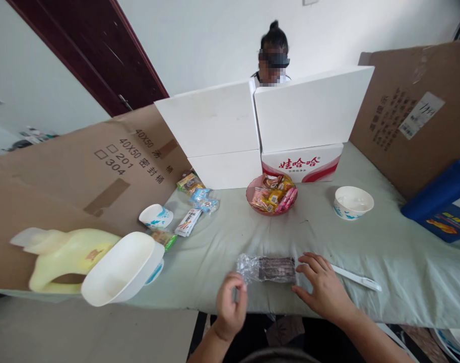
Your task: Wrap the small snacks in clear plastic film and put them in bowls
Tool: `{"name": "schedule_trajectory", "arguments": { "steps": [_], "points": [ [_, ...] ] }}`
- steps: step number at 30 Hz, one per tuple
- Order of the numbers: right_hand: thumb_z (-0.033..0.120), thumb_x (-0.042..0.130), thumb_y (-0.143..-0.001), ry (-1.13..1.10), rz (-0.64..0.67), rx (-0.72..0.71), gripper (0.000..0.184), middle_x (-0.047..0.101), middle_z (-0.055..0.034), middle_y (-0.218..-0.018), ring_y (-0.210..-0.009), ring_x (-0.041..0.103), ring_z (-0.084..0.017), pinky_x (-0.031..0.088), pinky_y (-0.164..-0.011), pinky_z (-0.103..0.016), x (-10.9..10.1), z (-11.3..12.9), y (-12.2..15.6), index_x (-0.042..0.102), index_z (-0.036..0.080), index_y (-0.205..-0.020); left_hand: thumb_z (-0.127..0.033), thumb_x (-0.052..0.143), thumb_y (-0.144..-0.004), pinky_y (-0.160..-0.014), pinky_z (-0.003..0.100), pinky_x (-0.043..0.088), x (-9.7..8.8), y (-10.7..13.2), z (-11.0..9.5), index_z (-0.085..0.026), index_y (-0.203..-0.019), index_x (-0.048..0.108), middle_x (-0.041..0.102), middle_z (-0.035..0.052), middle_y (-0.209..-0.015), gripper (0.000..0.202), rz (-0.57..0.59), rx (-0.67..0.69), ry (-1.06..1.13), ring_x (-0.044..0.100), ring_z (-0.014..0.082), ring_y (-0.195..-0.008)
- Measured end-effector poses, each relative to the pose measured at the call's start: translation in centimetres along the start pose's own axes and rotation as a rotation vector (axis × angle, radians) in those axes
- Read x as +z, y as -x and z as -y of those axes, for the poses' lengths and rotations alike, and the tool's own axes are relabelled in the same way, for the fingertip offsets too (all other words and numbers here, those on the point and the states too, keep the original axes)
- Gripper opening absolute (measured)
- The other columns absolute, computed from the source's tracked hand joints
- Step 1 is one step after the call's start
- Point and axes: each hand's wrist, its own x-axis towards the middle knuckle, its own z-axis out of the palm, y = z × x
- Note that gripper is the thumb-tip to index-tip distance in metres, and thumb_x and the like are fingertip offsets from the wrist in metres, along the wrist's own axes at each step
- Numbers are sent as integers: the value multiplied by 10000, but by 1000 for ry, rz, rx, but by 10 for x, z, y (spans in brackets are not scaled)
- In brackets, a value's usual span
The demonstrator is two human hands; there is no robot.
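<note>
A clear plastic wrapper (247,266) holding a dark, ridged, flat bundle (277,269) lies at the front of the cloth; its exact kind is unclear. At the wrapper's lower left is my left hand (230,305), its fingers curled and thumb and forefinger tips brought together. Whether a bit of plastic is pinched there cannot be made out. My right hand (324,287) rests at the bundle's right end, fingers spread and slightly bent, fingertips close to the wrapper's edge. A slim white plastic utensil (360,279) sticks out from behind this hand.
Behind is a pink bowl of wrapped snacks (271,209). White boxes (222,121) and cardboard (112,166) wall the table. Left are a pale yellow jug (78,242), a white basin (120,267) and small packets (188,222); right, a paper bowl (353,199) and blue container (441,196). A person sits beyond.
</note>
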Motion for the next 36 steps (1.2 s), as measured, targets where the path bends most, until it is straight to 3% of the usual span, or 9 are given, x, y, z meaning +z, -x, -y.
{"name": "schedule_trajectory", "arguments": {
  "steps": [3, 5, 9, 13, 17, 20, 26, 32, 36],
  "points": [
    [240, 586, -846, -18, -11, -8, 132, 638, -94, -1117, -1152, 518, -289, 409, -956, -478, 1, 9, -14, 633, 211, -966, -151, 494, -855, -669, 315, 508, 19, 0, -32, -215, -890, 568, 631, 39, -742, 104, 463, 323, 33, 596, 174, -683],
    [197, 505, -888, -52, -32, 25, 127, 664, -77, -1002, -1051, 568, -245, 434, -901, -418, 2, 10, -27, 631, 210, -891, -150, 477, -861, -739, 345, 521, 34, -6, -42, -208, -929, 596, 661, 57, -802, 149, 598, 392, -32, 617, 190, -751],
    [214, 497, -902, 8, -35, 140, 139, 667, -52, -846, -860, 594, -214, 442, -800, -364, 4, 0, -53, 626, 202, -851, -145, 429, -897, -957, 447, 471, 54, -28, -28, -181, -1086, 609, 640, 115, -1122, 263, 533, 281, -282, 581, 248, -1073],
    [189, 510, -895, 113, -98, 199, 141, 665, -104, -983, -993, 556, -278, 409, -879, -440, 3, -7, -61, 637, 171, -953, -167, 484, -898, -1014, 543, 410, 54, -47, -3, -173, -1234, 550, 612, 121, -1217, 342, 558, 140, -517, 543, 286, -1157],
    [143, 443, -923, -2, -96, -85, 203, 647, -94, -1027, -1022, 538, -229, 427, -903, -379, 1, 8, -54, 626, 180, -1003, -226, 591, -868, -1057, 582, 351, 48, -49, 3, -167, -1209, 561, 610, 111, -1228, 347, 652, 133, -541, 523, 299, -1185],
    [107, 420, -919, -75, 129, -189, 233, 654, -52, -896, -886, 585, -178, 463, -791, -289, 1, 18, -51, 634, 194, -944, -207, 603, -859, -1044, 537, 392, 45, -44, -3, -188, -1107, 601, 640, 82, -1133, 249, 614, 178, -473, 545, 271, -1138],
    [43, 390, -887, 77, 297, 98, 340, 686, -47, -923, -828, 659, -159, 477, -713, -251, 2, 5, -46, 636, 203, -1059, -88, 476, -893, -937, 400, 480, 31, -25, -23, -207, -909, 654, 649, 60, -1052, 214, 626, 366, -390, 533, 236, -1123],
    [97, 394, -913, 83, 141, 35, 313, 602, -118, -1252, -1060, 603, -215, 483, -877, -353, 10, 0, -34, 626, 184, -1105, -412, 675, -821, -669, 302, 493, 14, -7, -34, -225, -781, 673, 634, 16, -733, 191, 950, 286, -352, 603, 193, -730],
    [114, 413, -923, 56, 37, -13, 270, 648, -103, -1139, -1061, 579, -233, 442, -889, -387, 5, 16, -37, 619, 194, -1079, -213, 476, -936, -667, 278, 491, 23, -17, -36, -224, -871, 669, 648, 16, -769, 204, 889, 190, -390, 617, 170, -706]
  ]
}}
